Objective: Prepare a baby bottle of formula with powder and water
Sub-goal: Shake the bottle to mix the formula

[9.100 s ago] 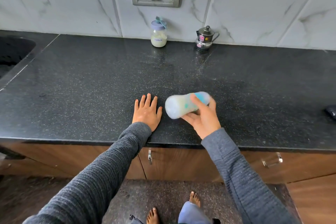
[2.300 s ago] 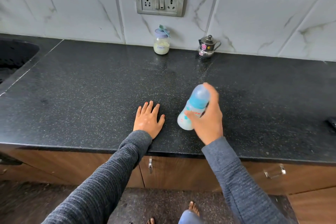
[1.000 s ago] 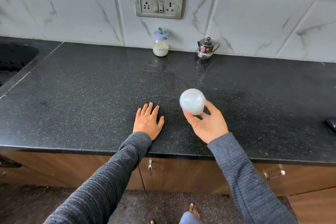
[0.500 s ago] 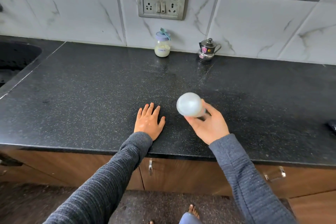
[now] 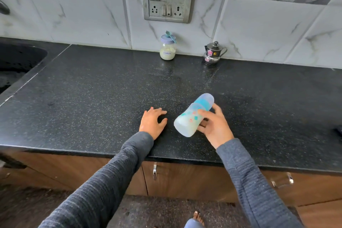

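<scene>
My right hand (image 5: 214,126) grips a capped baby bottle (image 5: 192,118) with a blue collar and milky liquid inside. The bottle is tilted, its base toward me and its cap pointing away to the right, above the black counter (image 5: 92,87). My left hand (image 5: 152,122) rests palm down on the counter just left of the bottle, fingers slightly curled, holding nothing. At the back by the wall stand a formula jar (image 5: 167,50) with a lilac lid and a blue scoop on top, and a small steel kettle (image 5: 212,54).
A dark sink (image 5: 16,61) lies at the far left. A switch and socket panel (image 5: 166,1) is on the tiled wall. A dark object (image 5: 339,129) sits at the right edge. Wooden cabinet doors (image 5: 185,179) with handles run below the counter.
The bottle has swung from base pointing at the camera to a tilt showing its side and cap. My left fingers have curled a little on the counter.
</scene>
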The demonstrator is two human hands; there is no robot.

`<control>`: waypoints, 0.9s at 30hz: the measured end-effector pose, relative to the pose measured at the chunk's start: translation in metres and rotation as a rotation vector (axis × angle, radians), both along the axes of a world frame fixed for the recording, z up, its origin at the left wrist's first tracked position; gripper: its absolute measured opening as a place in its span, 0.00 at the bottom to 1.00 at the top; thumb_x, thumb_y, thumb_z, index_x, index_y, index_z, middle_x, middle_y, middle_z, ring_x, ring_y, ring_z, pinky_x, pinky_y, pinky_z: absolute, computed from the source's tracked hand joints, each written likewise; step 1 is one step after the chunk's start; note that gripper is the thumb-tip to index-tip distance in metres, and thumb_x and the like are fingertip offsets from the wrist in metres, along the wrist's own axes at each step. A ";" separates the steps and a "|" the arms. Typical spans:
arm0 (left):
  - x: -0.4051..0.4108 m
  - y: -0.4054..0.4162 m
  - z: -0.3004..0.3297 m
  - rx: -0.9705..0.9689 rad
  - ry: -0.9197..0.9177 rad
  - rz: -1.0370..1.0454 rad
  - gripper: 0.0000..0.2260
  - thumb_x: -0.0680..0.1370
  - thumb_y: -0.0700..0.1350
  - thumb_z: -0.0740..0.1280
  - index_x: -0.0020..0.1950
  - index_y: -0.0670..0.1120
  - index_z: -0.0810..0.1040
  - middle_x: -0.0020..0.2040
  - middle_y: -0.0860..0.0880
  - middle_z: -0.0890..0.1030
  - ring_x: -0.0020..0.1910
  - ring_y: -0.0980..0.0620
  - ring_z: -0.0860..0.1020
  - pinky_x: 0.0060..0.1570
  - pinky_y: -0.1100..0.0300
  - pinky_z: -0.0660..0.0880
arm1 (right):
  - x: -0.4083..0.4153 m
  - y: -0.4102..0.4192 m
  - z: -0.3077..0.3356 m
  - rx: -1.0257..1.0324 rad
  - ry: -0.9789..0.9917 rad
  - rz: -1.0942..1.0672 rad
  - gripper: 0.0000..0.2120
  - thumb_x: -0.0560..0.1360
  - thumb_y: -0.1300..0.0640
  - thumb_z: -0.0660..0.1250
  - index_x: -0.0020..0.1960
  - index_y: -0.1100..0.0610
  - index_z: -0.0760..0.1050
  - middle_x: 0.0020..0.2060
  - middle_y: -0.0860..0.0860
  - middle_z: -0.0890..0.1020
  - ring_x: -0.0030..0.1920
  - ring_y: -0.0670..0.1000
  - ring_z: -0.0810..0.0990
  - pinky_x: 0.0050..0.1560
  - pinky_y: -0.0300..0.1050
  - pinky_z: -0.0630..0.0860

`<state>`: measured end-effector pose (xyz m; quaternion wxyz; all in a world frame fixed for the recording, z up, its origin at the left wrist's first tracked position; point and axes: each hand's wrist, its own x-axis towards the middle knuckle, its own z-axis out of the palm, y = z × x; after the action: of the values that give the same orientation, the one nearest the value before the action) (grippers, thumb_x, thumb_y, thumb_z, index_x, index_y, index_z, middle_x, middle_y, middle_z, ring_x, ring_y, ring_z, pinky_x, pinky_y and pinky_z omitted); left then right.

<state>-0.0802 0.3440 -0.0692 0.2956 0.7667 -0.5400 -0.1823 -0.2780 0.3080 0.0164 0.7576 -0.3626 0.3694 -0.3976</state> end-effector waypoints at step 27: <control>-0.004 -0.001 -0.001 0.235 -0.545 -0.184 0.27 0.81 0.59 0.48 0.77 0.51 0.51 0.78 0.48 0.49 0.77 0.46 0.45 0.73 0.41 0.39 | 0.016 -0.005 0.004 -0.816 0.678 -0.151 0.37 0.70 0.62 0.72 0.71 0.44 0.58 0.64 0.52 0.72 0.59 0.53 0.76 0.58 0.48 0.75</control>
<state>-0.0841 0.3430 -0.0698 0.0317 0.7642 -0.6416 -0.0572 -0.2621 0.3027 0.0203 0.3623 -0.7082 0.4339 -0.4230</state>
